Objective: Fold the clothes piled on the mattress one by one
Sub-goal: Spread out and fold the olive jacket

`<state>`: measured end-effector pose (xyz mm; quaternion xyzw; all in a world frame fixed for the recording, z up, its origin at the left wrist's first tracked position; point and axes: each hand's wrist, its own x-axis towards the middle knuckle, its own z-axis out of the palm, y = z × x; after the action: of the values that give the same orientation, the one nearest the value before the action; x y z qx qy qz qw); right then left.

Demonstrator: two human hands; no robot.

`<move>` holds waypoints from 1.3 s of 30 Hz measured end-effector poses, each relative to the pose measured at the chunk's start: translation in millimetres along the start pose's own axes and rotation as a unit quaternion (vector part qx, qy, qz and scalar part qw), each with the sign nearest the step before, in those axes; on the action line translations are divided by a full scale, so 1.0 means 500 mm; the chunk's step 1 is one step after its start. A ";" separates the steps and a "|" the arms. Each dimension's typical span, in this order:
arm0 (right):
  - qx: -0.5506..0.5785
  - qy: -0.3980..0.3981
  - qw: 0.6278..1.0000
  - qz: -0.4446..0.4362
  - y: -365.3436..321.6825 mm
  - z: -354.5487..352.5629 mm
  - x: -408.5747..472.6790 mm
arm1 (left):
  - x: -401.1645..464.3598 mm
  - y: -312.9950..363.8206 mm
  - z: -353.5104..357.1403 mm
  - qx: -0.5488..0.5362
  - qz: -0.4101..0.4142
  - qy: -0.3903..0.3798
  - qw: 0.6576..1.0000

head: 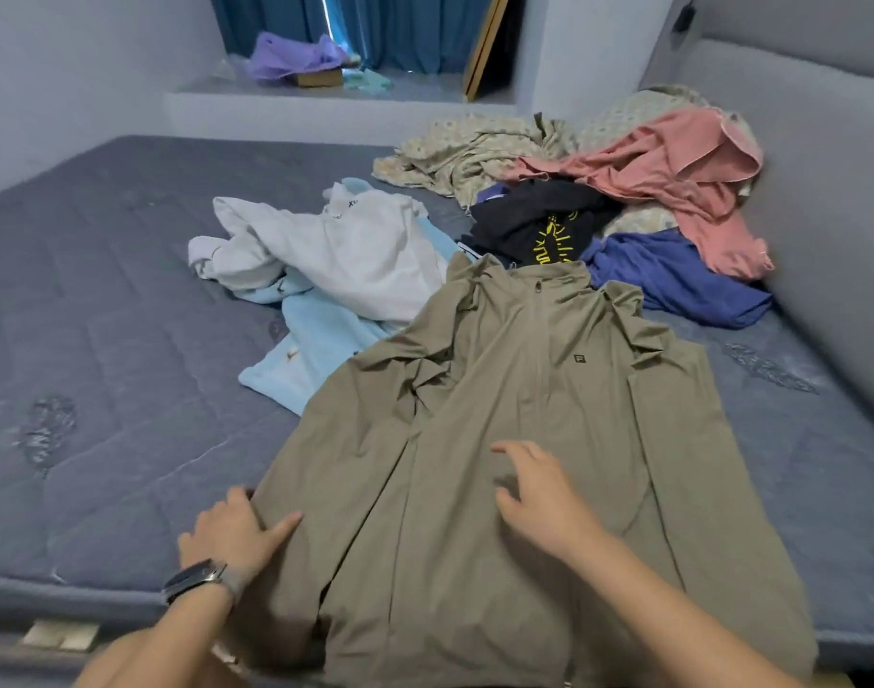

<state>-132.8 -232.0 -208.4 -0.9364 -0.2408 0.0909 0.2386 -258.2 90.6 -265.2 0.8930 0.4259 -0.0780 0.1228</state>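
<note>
An olive zip jacket (pixel 524 389) lies spread face up on the grey-blue mattress (pixel 107 340), collar away from me, hem hanging over the near edge. My left hand (pixel 236 533), with a watch on the wrist, rests at the jacket's left edge, thumb on the cloth and fingers partly hidden. My right hand (pixel 539 489) hovers over or lightly touches the jacket's middle, fingers relaxed. Behind lie a white hoodie (pixel 335 245), a light blue garment (pixel 305 350), a black top with yellow print (pixel 534 225), a blue garment (pixel 673 275) and a pink one (pixel 673 166).
A patterned beige sheet (pixel 474 151) lies crumpled at the back right against a grey padded wall (pixel 822 166). A window ledge (pixel 325 96) beyond the mattress holds purple cloth and a box, with blue curtains behind. The mattress's left half is bare.
</note>
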 end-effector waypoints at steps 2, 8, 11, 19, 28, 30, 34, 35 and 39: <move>0.037 -0.037 0.999 0.005 -0.048 0.026 0.030 | 0.004 -0.001 0.005 -0.002 0.057 -0.004 0.998; 0.206 -0.139 0.965 0.078 -0.198 0.119 0.064 | -0.047 0.047 0.000 -0.303 0.227 0.080 0.922; 0.353 -0.174 0.906 0.158 -0.246 0.136 0.064 | -0.114 0.098 -0.050 -0.522 0.255 -0.035 0.813; 0.709 -0.131 0.656 0.224 -0.206 0.088 0.031 | -0.167 0.122 -0.017 -0.265 0.534 -0.130 0.792; 0.542 0.068 0.774 0.321 -0.088 0.075 0.018 | -0.139 0.210 0.007 -0.452 0.093 -0.194 0.866; 0.343 0.057 0.886 0.306 -0.077 0.086 0.001 | -0.117 0.219 0.029 -0.385 0.100 -0.224 0.890; 0.156 0.000 0.951 0.267 -0.071 0.114 -0.041 | -0.124 0.258 0.043 -0.208 0.246 -0.128 0.938; 0.141 -0.012 0.956 0.257 -0.068 0.121 -0.049 | -0.130 0.267 0.039 -0.183 0.255 -0.098 0.944; 0.159 -0.021 0.961 0.226 -0.044 0.124 -0.060 | -0.103 0.293 0.042 -0.209 0.277 -0.017 0.938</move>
<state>-185.3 -204.8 -250.1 -0.9143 -0.0099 0.1994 0.3523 -176.6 -42.6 -250.5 0.9284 0.1663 0.0343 0.3306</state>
